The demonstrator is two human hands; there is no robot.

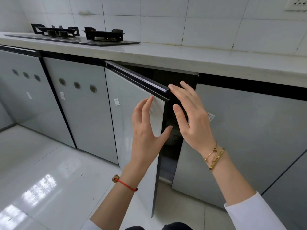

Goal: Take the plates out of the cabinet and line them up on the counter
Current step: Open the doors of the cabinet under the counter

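A grey cabinet door (132, 100) under the counter (174, 55) stands partly swung out, hinged on its left. My left hand (147, 128) is spread in front of the door's free edge, fingers straight, fingertips near the dark handle strip (139, 78). My right hand (189, 113) is also open, its fingertips at the corner of that strip, in front of the dark gap (172, 146). The cabinet's inside is dark and no plates show.
A black gas hob (74, 35) sits on the counter at the far left. Closed grey cabinet doors (240, 138) flank the open one. A shiny tiled floor (41, 180) lies below, and white wall tiles rise behind the counter.
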